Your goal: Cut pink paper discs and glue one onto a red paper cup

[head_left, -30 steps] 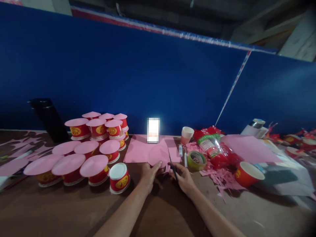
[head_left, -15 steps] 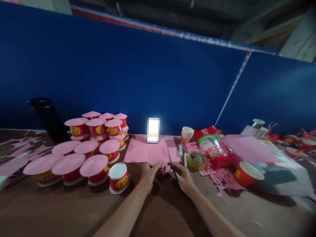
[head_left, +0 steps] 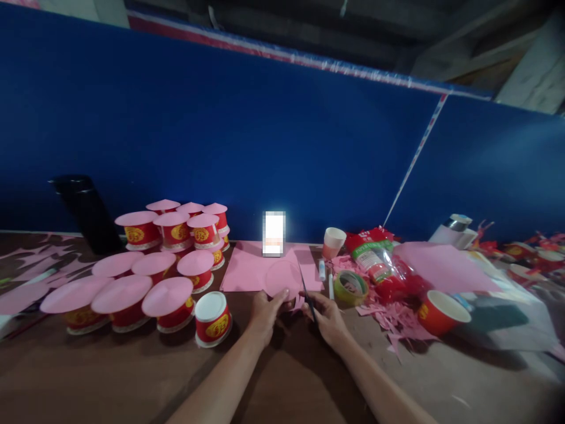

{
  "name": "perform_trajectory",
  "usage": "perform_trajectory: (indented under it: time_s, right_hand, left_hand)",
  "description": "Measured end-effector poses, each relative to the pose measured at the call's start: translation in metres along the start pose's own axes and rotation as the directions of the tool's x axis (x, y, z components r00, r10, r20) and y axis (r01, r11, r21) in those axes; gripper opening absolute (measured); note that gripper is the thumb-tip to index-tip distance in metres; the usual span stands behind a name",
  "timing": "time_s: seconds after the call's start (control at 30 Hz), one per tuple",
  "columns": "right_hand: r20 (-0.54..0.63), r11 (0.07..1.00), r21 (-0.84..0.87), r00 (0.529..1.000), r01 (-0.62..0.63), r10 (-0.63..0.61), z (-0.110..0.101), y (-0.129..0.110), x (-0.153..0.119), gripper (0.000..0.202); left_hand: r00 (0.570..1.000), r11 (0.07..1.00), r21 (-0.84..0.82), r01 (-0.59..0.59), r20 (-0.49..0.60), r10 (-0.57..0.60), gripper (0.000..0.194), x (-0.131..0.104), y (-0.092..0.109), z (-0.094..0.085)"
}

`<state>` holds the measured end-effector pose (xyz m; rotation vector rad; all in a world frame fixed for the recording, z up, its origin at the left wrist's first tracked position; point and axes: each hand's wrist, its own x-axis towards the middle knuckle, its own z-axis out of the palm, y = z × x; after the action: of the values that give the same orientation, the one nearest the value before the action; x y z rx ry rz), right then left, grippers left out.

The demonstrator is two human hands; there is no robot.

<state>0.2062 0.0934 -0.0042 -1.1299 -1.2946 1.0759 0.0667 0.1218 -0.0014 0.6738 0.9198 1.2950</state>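
My left hand [head_left: 267, 313] pinches the near edge of a round pink paper piece [head_left: 282, 279], thumb on top. That piece overlaps flat pink paper sheets [head_left: 241, 268] lying behind it, so its outline is faint. In my right hand [head_left: 325, 318] are dark scissors [head_left: 308, 300], their blades pointing away from me along the right side of the round piece. A small pink scrap [head_left: 299, 302] hangs between the two hands. Whether the blades are parted cannot be made out.
Red paper cups [head_left: 170, 309] with pink paper tops stand in rows at left, beside an upturned cup [head_left: 213, 318]. A lit phone [head_left: 274, 234] stands behind the sheets. On the right are tape [head_left: 351, 287], pink scraps [head_left: 404, 321], a red bag [head_left: 375, 253] and an orange cup [head_left: 442, 312].
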Motion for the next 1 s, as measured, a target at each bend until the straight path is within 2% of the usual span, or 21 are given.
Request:
perform_trajectory:
  time_s: [0.57,0.8,1.0]
  right_hand:
    - [0.003,0.997,-0.058,0.999,0.042,-0.042,-0.0023,0.0011,0.0012,0.038]
    - [0.004,0.993,-0.101,0.998,0.058,-0.058,-0.0014,0.0012,0.0010,0.035]
    - [0.027,0.990,-0.126,0.997,0.070,-0.067,0.0005,-0.0059,-0.0005,0.035]
  left_hand:
    - [1.000,0.999,-0.038,0.016,-0.012,-0.016,0.030,0.0007,-0.0001,-0.0004]
    - [1.000,0.999,-0.014,-0.029,0.010,0.029,0.034,0.0017,-0.0014,-0.0016]
    - [0.999,0.999,-0.016,-0.036,-0.027,0.035,0.032,0.0058,-0.0058,-0.0043]
